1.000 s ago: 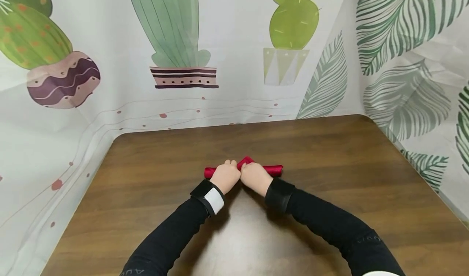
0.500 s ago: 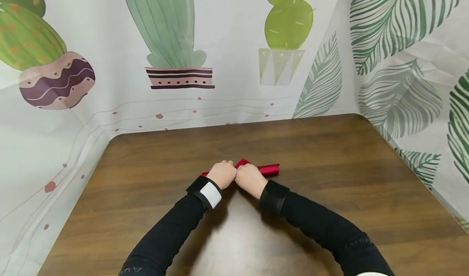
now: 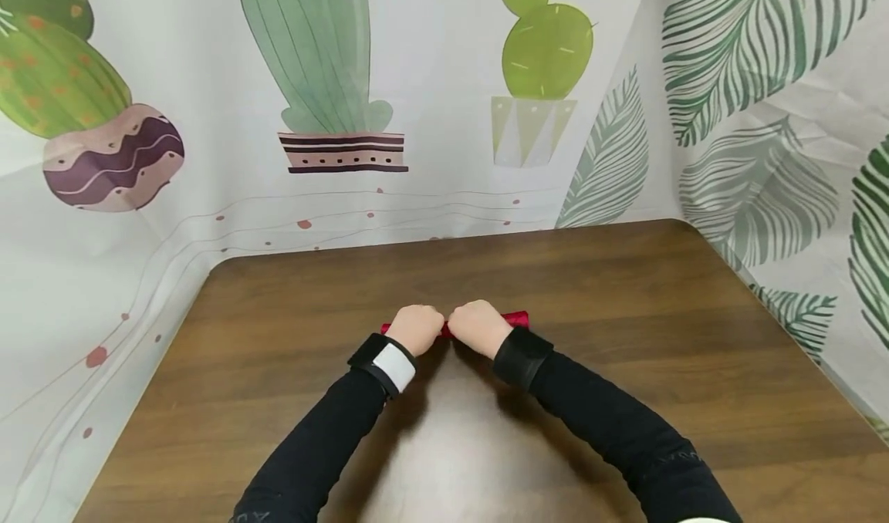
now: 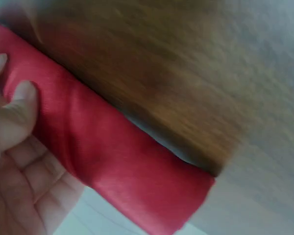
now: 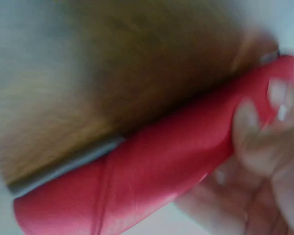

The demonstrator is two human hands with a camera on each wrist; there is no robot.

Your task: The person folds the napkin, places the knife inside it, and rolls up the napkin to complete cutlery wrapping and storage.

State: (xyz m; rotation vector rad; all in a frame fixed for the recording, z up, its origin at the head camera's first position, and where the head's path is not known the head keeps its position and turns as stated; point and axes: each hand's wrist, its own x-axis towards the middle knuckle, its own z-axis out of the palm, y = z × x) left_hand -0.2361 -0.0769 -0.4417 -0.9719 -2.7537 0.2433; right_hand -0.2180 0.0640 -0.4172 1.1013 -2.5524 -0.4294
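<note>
A red, satiny rolled cloth [image 3: 516, 319] lies crosswise in the head view, its middle mostly hidden by the hands. My left hand [image 3: 415, 329] grips the roll left of its middle, knuckles up. Close beside it my right hand [image 3: 479, 328] grips the right half, with a short gap between the hands. In the left wrist view, the left thumb [image 4: 23, 105] presses the near side of the roll, and the other fingers go beneath it. The right wrist view is blurred; there the right thumb [image 5: 246, 122] presses the cloth roll [image 5: 157, 152], whose far end sticks out past the hand.
The brown wooden table [image 3: 597, 291] with rounded far corners spreads around the hands. Behind it hangs a white backdrop [image 3: 444, 68] printed with cacti and leaves. Both wrists wear black straps [image 3: 522, 353].
The pointed red flap that stood up between the hands no longer shows. Both hands have turned over the roll, knuckles upward, and a small gap has opened between them.
</note>
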